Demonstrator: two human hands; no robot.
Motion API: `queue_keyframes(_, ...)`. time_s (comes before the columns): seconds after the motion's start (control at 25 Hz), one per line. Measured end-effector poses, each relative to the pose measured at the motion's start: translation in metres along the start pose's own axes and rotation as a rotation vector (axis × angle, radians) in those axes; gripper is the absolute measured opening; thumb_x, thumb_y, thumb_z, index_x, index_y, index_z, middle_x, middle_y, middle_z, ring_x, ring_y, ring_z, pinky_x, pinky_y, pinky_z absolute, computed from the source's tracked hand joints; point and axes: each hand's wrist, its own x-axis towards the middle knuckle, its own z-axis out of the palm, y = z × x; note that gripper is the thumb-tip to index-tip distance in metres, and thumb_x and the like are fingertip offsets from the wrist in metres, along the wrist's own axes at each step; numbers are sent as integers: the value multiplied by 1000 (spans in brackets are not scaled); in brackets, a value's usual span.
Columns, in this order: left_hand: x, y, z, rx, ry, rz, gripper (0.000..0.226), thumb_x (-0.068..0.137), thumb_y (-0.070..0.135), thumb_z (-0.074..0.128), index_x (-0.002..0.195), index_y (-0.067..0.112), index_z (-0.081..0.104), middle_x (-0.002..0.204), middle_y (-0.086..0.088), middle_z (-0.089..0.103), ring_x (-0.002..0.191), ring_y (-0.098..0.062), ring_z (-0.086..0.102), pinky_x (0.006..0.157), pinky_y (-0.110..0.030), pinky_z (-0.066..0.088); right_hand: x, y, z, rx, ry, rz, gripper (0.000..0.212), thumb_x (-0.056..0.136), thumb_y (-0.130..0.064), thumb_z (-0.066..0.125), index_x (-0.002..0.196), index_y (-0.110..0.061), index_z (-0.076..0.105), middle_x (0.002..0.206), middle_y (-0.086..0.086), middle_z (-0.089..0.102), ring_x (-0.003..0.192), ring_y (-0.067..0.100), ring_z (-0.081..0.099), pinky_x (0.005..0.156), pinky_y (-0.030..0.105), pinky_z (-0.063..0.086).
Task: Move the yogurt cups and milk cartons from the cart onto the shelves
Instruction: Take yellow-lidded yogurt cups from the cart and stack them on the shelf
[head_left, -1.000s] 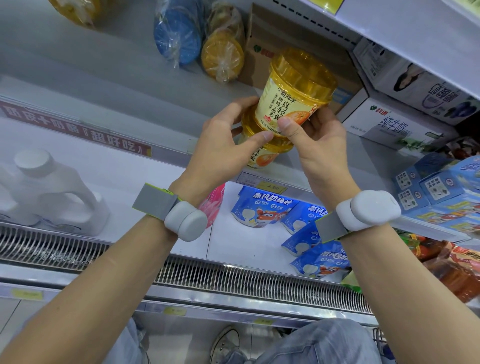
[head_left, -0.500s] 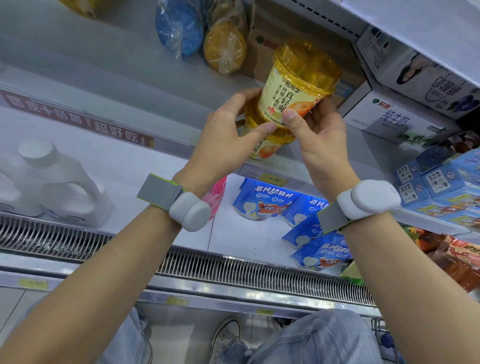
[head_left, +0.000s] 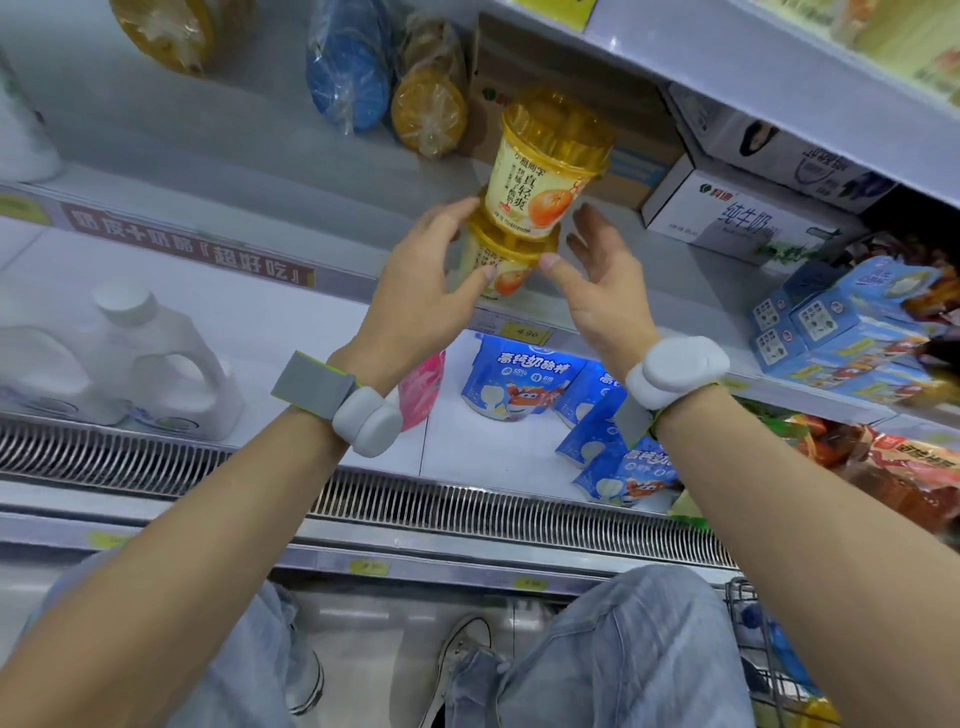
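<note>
Both hands are up at the middle shelf (head_left: 218, 171): left hand (head_left: 421, 291) is gripping the lower yellow plastic yogurt cup (head_left: 501, 265), right hand (head_left: 605, 280) is spread open with just the thumb touching it. Another orange-printed yogurt cup with a clear amber lid (head_left: 545, 171) is sitting stacked on top, left of a white milk carton box (head_left: 727, 218).

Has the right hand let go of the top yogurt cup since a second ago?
Yes. The right hand has opened and dropped away from the top yogurt cup, which stays stacked near the cardboard box.
</note>
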Motion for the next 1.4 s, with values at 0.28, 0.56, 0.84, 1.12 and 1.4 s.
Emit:
queue_keyframes(0.28,-61,29,13,26,35,-52,36,96,19,62,132,16,60,125,0,65,106,-14,64,87,-42,58,-62,8,-36,-257,-81,7,62,97,-20,66,152,-13,40,154,4,45,141,16,43,111,31,41)
queue_keyframes(0.56,-91,118,51,85,-269,15,30,96,15,63,126,15,63,116,1,68,95,-13,66,86,-37,57,-132,5,-110,-467,-108,-34,47,94,-20,66,139,-14,56,142,7,55,134,25,50,113,42,39)
queue_keyframes(0.84,-100,247,139,90,-615,242,24,95,14,66,119,14,66,103,4,71,87,-18,69,86,-33,54,-209,10,-278,-634,121,-26,23,96,-23,64,116,-13,71,114,6,68,107,19,62,93,34,49)
queue_keyframes(1.12,-151,334,248,106,-926,496,25,98,23,62,123,18,64,111,6,69,100,-12,64,90,-34,53,-300,84,-394,-561,255,468,19,92,-19,62,95,-5,75,90,13,75,81,27,70,74,36,56)
queue_keyframes(1.4,-177,357,326,681,-1229,519,57,88,52,63,141,37,50,137,9,61,123,-21,59,97,-39,46,-359,178,-393,-874,-221,798,26,86,-29,68,96,-5,72,87,13,67,80,34,62,73,40,54)
